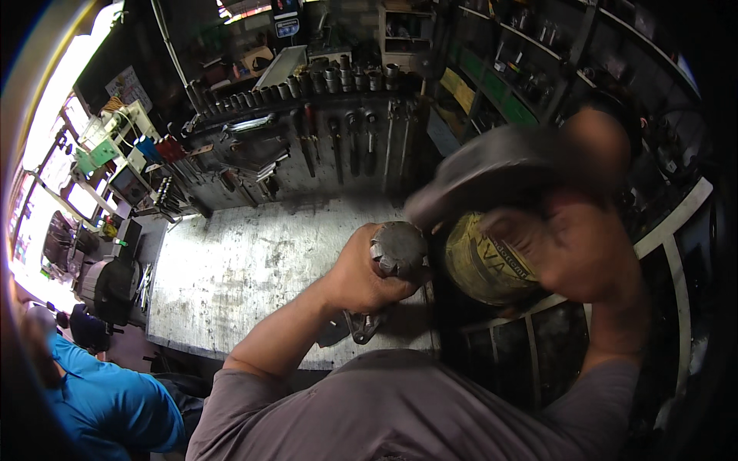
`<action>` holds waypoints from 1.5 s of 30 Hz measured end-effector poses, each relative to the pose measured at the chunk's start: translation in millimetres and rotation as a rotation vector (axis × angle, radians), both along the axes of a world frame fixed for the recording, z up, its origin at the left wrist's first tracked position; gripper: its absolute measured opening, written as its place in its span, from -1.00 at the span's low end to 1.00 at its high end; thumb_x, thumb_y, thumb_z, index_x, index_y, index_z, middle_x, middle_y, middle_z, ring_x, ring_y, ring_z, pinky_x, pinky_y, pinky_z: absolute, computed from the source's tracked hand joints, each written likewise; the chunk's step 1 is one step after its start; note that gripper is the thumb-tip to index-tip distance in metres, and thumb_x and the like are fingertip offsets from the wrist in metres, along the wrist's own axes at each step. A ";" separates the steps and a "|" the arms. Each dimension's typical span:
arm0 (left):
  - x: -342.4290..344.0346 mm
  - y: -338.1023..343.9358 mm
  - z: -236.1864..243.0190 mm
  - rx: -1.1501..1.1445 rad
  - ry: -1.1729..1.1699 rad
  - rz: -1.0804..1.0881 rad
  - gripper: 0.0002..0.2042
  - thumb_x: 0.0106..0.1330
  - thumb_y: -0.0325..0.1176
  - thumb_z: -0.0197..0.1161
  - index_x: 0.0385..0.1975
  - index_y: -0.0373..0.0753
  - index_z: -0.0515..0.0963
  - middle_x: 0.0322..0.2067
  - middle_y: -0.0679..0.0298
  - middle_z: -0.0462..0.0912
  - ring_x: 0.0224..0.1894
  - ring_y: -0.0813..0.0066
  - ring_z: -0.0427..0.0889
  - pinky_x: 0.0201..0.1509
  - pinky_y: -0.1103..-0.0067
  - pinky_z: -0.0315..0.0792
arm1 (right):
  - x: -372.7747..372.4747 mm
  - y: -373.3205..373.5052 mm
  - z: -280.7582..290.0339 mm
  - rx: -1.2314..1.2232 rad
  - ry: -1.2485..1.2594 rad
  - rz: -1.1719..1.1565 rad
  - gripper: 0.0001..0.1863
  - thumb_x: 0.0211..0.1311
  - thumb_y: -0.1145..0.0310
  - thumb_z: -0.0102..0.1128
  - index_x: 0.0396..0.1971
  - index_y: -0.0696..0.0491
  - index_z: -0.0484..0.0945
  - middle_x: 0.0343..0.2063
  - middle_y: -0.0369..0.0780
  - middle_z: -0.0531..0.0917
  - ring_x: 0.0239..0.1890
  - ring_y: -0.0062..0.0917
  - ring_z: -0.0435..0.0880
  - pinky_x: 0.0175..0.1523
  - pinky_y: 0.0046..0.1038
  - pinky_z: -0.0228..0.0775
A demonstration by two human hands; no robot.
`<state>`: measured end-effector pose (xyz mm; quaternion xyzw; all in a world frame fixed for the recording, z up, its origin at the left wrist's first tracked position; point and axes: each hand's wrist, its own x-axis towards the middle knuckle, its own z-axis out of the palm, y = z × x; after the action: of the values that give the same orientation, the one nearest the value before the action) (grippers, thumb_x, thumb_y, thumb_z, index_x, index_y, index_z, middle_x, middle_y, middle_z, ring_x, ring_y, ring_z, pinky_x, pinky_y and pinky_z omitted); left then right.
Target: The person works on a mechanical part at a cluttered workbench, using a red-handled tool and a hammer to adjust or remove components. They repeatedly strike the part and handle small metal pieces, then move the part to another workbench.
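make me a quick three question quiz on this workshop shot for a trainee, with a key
1. Which hand grips the round-topped metal piece?

2. True or false: the person at the lower left wears a red top.

3. Where does the long row of sockets stand, relative to the tool rack behind the bench?
A. Beneath it
B. Along its top
C. On the bench in front of it

Key:
1. The left hand.
2. False; the top is blue.
3. B.
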<state>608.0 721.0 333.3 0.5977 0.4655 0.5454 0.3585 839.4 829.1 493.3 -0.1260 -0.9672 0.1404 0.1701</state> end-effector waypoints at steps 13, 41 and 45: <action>11.7 -9.9 -2.6 0.088 0.091 0.106 -0.78 0.19 -0.40 0.60 -0.30 -0.25 0.65 -0.46 0.32 0.72 -0.43 0.62 0.67 -0.30 0.53 0.57 | -0.1 -16.0 51.1 -0.011 0.157 -0.020 -0.52 0.58 -0.11 0.04 0.04 0.05 0.51 -0.13 -0.25 0.64 -0.19 -0.41 0.64 -0.02 -0.33 0.58; 53.7 -20.0 -16.3 0.247 0.499 0.786 -0.88 0.30 -0.46 0.47 -0.38 -0.31 0.64 -0.51 0.25 0.67 -0.49 0.37 0.65 -0.36 0.45 0.51 | -181.9 105.6 -502.1 -0.510 -0.141 -0.490 -0.17 0.42 0.55 0.08 0.69 -0.02 0.12 0.59 0.16 0.25 0.63 0.05 0.25 0.64 0.01 0.19; 61.6 -17.8 -23.4 0.281 0.522 0.736 -0.87 0.26 -0.43 0.54 -0.38 -0.27 0.68 -0.44 0.24 0.71 -0.43 0.34 0.70 -0.27 0.47 0.55 | -233.6 124.1 -509.8 -0.513 -0.113 -0.750 -0.38 0.60 0.39 -0.08 0.61 0.04 0.26 0.50 0.14 0.38 0.55 0.08 0.35 0.54 0.13 0.29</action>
<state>669.6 703.2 310.0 0.5530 0.6426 0.5254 -0.0722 605.8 953.2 -16.5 -0.5127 -0.7966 0.2970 0.1194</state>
